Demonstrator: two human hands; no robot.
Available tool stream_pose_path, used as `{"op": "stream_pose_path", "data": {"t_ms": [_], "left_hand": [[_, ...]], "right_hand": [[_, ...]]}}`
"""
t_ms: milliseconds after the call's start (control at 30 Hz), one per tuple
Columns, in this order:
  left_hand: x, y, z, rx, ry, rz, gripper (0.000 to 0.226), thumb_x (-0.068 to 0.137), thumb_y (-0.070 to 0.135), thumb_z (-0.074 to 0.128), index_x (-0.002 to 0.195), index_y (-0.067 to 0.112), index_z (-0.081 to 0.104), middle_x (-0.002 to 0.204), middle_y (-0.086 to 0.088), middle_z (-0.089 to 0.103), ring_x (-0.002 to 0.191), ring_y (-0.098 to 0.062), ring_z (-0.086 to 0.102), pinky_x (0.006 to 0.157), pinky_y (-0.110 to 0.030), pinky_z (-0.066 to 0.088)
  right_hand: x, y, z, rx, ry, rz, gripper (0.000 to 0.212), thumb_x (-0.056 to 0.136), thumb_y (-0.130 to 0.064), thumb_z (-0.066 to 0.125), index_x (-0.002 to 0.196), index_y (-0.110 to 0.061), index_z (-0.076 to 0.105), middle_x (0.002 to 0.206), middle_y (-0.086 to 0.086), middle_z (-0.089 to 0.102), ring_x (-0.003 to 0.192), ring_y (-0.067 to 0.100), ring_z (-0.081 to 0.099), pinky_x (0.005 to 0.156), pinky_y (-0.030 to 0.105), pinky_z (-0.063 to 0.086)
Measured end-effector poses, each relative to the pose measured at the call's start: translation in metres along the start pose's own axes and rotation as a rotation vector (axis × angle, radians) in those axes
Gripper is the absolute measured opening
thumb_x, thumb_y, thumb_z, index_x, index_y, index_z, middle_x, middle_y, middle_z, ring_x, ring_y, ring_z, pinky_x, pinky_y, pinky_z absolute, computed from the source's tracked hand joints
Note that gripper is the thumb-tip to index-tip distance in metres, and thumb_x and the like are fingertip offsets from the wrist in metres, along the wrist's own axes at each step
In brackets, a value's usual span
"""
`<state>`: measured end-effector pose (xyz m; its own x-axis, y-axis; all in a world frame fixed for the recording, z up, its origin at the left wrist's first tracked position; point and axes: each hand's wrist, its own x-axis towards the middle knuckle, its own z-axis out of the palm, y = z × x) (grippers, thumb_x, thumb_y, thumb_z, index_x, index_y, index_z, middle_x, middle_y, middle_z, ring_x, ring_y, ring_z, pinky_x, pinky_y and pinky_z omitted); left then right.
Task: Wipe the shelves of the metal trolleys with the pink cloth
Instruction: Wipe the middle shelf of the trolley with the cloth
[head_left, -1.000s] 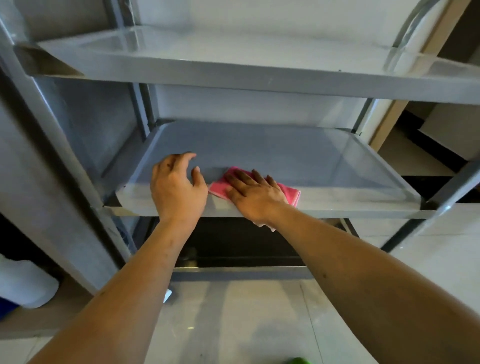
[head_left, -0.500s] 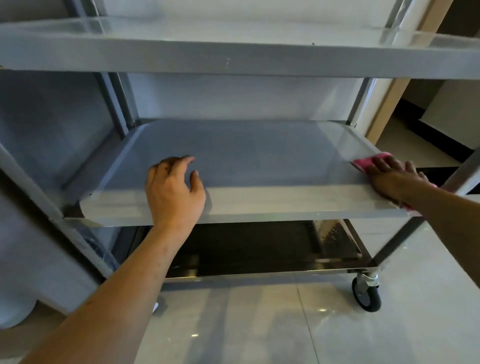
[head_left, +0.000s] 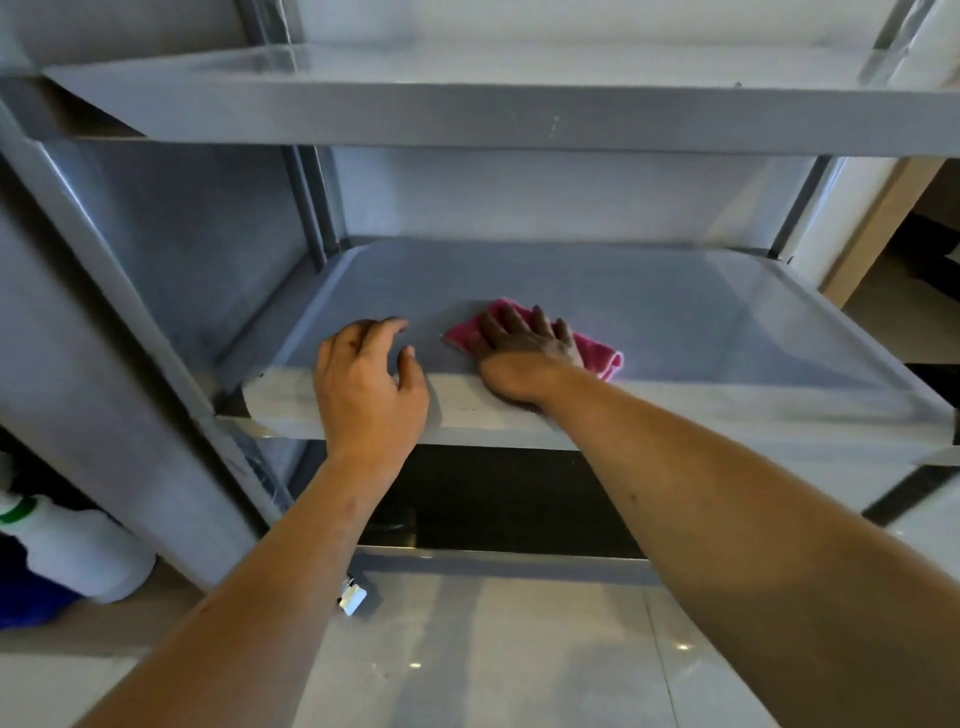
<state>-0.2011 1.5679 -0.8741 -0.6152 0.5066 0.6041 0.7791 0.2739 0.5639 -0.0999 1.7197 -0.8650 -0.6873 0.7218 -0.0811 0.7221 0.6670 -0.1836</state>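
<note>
A metal trolley stands before me with three shelves. The middle shelf (head_left: 701, 322) is at hand height. On its front part lies the pink cloth (head_left: 597, 349), and my right hand (head_left: 524, 348) presses flat on it with straight, spread fingers. My left hand (head_left: 366, 384) grips the shelf's front rim just left of the cloth, fingers curled over the edge. The top shelf (head_left: 467, 109) runs overhead, and the dark bottom shelf (head_left: 509, 499) shows below my forearms.
A white plastic bottle (head_left: 78, 551) with a green collar stands on the floor at the lower left, beside something blue. Glossy tiled floor (head_left: 493, 665) lies under the trolley. A wooden door frame (head_left: 878, 228) is at the right.
My right hand has swept the pink cloth leftward from the shelf's right end back to the front middle. My left hand stays on the front rim.
</note>
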Motion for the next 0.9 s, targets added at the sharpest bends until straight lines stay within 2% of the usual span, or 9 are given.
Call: {"op": "stream_pose_path", "data": {"t_ms": [167,333,467,633,800,900], "left_hand": [[-0.001,-0.013,-0.009,-0.004,0.005,-0.071,0.031,0.093,0.015,0.065,0.124,0.019,0.065,0.125,-0.008,0.061,0.123,-0.028,0.047,0.105,-0.054,0.042],[-0.001,-0.015,-0.01,-0.015,0.008,-0.081,0.031,0.093,0.013,0.065,0.123,0.019,0.066,0.123,-0.008,0.062,0.121,-0.027,0.048,0.106,-0.053,0.042],[0.001,-0.012,-0.009,-0.002,0.013,-0.04,0.031,0.092,0.016,0.067,0.122,0.017,0.066,0.122,-0.008,0.062,0.12,-0.028,0.049,0.102,-0.051,0.044],[-0.002,-0.003,0.002,-0.014,0.017,0.016,0.031,0.092,0.019,0.066,0.123,0.017,0.065,0.123,-0.008,0.063,0.121,-0.029,0.05,0.1,-0.047,0.045],[-0.008,0.026,0.023,-0.05,0.007,0.088,0.029,0.091,0.017,0.068,0.12,0.015,0.066,0.12,-0.008,0.065,0.118,-0.03,0.053,0.095,-0.036,0.04],[-0.01,0.044,0.033,-0.08,-0.018,0.113,0.029,0.092,0.019,0.067,0.121,0.017,0.066,0.119,-0.007,0.065,0.118,-0.029,0.053,0.096,-0.042,0.046]], "right_hand": [[0.005,-0.075,0.011,-0.009,-0.063,-0.141,0.069,0.104,-0.062,0.023,0.163,-0.035,0.0,0.171,-0.001,-0.008,0.156,0.032,-0.013,0.124,0.058,-0.007],[0.014,-0.069,0.011,0.027,-0.039,-0.17,0.068,0.103,-0.065,0.021,0.163,-0.037,0.004,0.172,-0.004,-0.002,0.157,0.027,-0.008,0.125,0.055,-0.007],[0.023,-0.019,0.002,0.008,0.002,-0.101,0.073,0.099,-0.072,0.016,0.162,-0.038,0.004,0.171,-0.006,-0.002,0.157,0.026,-0.005,0.125,0.053,-0.006],[0.005,0.085,-0.016,-0.043,0.025,0.126,0.073,0.1,-0.072,0.011,0.163,-0.037,0.001,0.172,-0.007,-0.004,0.157,0.027,-0.006,0.126,0.054,-0.004],[-0.038,0.177,-0.031,-0.044,0.056,0.334,0.074,0.099,-0.073,0.012,0.163,-0.036,0.001,0.172,-0.006,-0.004,0.158,0.029,-0.004,0.125,0.056,-0.002],[-0.063,0.215,-0.035,-0.021,0.072,0.427,0.077,0.097,-0.077,0.014,0.162,-0.039,0.0,0.172,-0.006,-0.002,0.157,0.03,-0.003,0.124,0.058,-0.003]]}}
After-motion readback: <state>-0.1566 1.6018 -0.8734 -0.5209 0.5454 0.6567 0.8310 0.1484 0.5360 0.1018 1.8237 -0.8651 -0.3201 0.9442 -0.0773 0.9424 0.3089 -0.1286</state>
